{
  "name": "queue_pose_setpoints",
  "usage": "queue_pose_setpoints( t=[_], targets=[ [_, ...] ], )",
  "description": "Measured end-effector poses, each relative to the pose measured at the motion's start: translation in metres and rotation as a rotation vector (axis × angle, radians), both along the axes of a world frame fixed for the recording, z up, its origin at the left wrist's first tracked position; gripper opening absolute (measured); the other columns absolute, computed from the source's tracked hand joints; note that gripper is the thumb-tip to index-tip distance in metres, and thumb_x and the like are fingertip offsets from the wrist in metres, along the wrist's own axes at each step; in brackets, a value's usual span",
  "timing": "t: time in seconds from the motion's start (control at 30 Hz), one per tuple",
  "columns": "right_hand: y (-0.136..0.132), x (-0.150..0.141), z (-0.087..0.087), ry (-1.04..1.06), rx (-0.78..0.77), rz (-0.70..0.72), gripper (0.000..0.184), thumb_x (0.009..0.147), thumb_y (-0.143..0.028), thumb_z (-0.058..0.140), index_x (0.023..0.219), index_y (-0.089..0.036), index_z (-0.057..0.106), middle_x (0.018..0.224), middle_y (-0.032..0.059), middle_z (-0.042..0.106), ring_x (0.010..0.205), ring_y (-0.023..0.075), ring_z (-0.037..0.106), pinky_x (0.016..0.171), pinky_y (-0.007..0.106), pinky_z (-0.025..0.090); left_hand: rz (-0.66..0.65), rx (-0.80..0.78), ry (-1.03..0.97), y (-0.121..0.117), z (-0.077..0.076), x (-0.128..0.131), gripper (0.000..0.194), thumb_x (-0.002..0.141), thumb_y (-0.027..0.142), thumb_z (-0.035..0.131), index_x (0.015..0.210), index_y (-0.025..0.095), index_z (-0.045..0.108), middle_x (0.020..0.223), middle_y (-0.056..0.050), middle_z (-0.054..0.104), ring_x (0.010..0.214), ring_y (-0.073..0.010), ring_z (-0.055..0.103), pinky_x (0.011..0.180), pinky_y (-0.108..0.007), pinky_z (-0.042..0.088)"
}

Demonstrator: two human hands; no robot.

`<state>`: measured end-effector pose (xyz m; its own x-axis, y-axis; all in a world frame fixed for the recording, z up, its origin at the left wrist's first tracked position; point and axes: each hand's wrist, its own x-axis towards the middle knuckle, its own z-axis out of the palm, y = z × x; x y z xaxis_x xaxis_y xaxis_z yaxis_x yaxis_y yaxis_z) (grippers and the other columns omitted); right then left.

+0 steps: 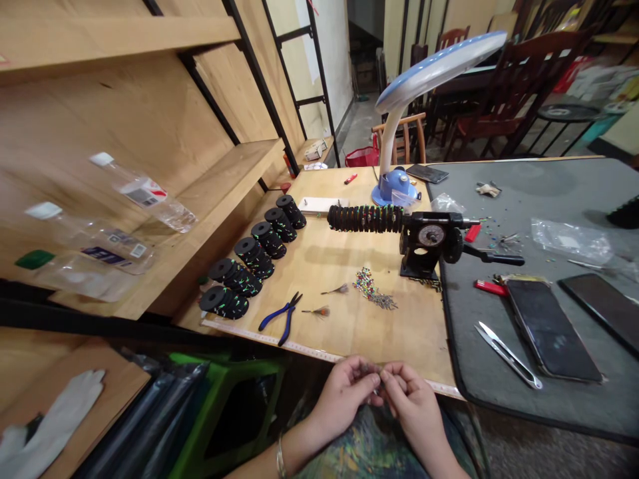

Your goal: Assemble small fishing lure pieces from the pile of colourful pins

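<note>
Close to the table's front edge, my left hand (353, 386) and my right hand (408, 394) meet with fingertips pinched together. Something small and thin is between them, mostly hidden by the fingers. Beyond them on the wooden tabletop lie two feathery tufts, one with an orange spot (318, 311) and a plain one (337, 289). Blue-handled pliers (283, 318) rest to the left of these. A pile of coloured beads (365, 283) sits beside a heap of small metal pieces (383, 301).
Several black spools (248, 256) line the table's left side. A hand-cranked winder (424, 243) carries a wound black roll (364, 218). Behind stands a blue-white lamp (394, 186). Thread snips (508, 356), phones (554, 329) and a red lighter (490, 287) lie on the grey mat (466, 372).
</note>
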<state>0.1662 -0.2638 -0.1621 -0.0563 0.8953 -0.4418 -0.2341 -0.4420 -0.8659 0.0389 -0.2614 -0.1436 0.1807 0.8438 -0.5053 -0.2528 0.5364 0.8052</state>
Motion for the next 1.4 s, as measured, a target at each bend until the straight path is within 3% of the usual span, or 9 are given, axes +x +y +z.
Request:
queue_pose_setpoints(
  t=[0.27,0.67,0.97,1.4],
  targets=[
    [-0.001,0.004,0.003,-0.035,0.010,-0.006,0.055,0.057,-0.070,0.071,0.060,-0.019,0.053,0.036,-0.0090,0.042,0.034,0.0051,0.031,0.038,0.018,0.021,0.026,0.031,0.086,0.001,-0.004,0.000,0.040,0.066,0.048,0.075,0.073,0.015,0.055,0.062,0.000,0.063,0.055,-0.0120,0.060,0.055,-0.023,0.047],
    [-0.010,0.002,-0.006,0.021,-0.035,0.123,0.048,0.066,-0.065,0.066,0.061,-0.021,0.049,0.033,-0.0112,0.038,0.030,0.0047,0.024,0.035,0.019,0.012,0.050,0.180,0.279,-0.004,-0.005,0.000,0.026,0.077,0.038,0.067,0.075,0.016,0.053,0.061,0.003,0.056,0.052,-0.0104,0.054,0.052,-0.022,0.044],
    [-0.008,-0.001,-0.011,0.067,-0.067,0.142,0.055,0.059,-0.073,0.065,0.060,-0.021,0.048,0.030,-0.0126,0.034,0.028,0.0037,0.023,0.034,0.018,0.010,0.011,0.271,0.362,-0.010,-0.016,-0.003,0.018,0.083,0.032,0.059,0.078,0.016,0.053,0.066,0.001,0.055,0.055,-0.0107,0.053,0.053,-0.022,0.043],
    [-0.006,-0.002,-0.010,0.110,-0.104,0.121,0.057,0.054,-0.074,0.070,0.060,-0.021,0.048,0.030,-0.0134,0.034,0.028,0.0030,0.022,0.033,0.018,0.009,-0.049,0.397,0.534,-0.012,-0.016,-0.006,0.011,0.084,0.022,0.056,0.074,0.017,0.055,0.067,-0.001,0.059,0.059,-0.0129,0.055,0.056,-0.022,0.044]
  ],
)
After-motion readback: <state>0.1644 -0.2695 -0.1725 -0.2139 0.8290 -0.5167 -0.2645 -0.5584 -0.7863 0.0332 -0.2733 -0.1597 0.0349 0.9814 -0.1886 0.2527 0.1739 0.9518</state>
